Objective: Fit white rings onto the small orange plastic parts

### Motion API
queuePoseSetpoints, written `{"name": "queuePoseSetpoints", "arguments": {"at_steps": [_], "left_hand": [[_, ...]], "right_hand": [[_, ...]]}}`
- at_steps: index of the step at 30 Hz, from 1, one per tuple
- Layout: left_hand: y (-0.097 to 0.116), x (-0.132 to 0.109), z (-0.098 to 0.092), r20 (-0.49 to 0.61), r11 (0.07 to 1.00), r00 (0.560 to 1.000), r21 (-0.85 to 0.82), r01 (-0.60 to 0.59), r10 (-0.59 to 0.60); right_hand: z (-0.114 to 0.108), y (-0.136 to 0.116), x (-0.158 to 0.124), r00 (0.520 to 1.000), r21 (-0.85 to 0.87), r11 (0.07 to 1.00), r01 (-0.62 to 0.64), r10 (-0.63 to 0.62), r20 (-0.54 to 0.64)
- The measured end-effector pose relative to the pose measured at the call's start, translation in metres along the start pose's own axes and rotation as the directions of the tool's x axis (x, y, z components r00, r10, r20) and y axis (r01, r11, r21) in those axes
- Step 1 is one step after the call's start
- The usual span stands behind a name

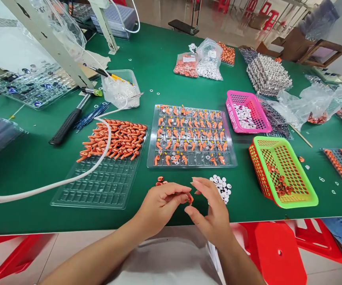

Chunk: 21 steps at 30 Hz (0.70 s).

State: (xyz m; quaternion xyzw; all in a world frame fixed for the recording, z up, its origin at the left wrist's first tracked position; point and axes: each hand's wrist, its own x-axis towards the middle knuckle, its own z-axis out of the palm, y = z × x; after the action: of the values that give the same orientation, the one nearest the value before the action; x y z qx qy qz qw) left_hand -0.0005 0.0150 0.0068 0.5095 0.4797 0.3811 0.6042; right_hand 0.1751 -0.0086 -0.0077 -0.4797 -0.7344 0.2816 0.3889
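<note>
My left hand (162,204) pinches a small glossy orange earbud shell (190,198) between thumb and fingertips, above the table's front edge. Facing it, my right hand (212,211) has thumb and fingers apart, close to the shell, with nothing visible in them. A few loose orange shells (160,180) lie just beyond my left hand. Beside my right fingers is a scatter of small white discs (224,188). Beyond both hands sits a clear compartment tray (199,160) with rows of orange stemmed earbud parts; several front pockets hold none.
Left, orange stems are heaped on another clear tray (99,184), a white cable (70,180) crossing it. A hammer (70,120) lies behind. Right stand a green basket (301,198) with orange parts and a pink basket (248,128) with white pieces. Bagged parts (209,59) lie farther back.
</note>
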Motion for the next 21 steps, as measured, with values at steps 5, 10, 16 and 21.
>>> {"name": "queuePoseSetpoints", "arguments": {"at_steps": [5,10,16,21], "left_hand": [[-0.006,-0.009,0.004,0.004,0.994,0.997,0.071,-0.082,0.082],[-0.016,-0.013,0.01,-0.139,0.982,0.978,0.131,-0.137,0.155],[-0.015,-0.015,0.013,-0.114,0.915,0.948,0.319,-0.248,0.297],[-0.013,-0.015,0.01,-0.019,0.856,0.929,0.397,-0.332,0.369]], "right_hand": [[0.014,0.002,-0.008,0.998,0.158,0.988,0.003,0.007,-0.063],[0.016,-0.003,-0.011,0.977,0.06,0.997,-0.039,0.051,-0.206],[0.011,-0.006,-0.01,0.976,0.061,0.992,-0.107,0.116,-0.184],[0.004,-0.001,-0.007,0.972,0.211,0.951,-0.227,0.234,-0.01]]}}
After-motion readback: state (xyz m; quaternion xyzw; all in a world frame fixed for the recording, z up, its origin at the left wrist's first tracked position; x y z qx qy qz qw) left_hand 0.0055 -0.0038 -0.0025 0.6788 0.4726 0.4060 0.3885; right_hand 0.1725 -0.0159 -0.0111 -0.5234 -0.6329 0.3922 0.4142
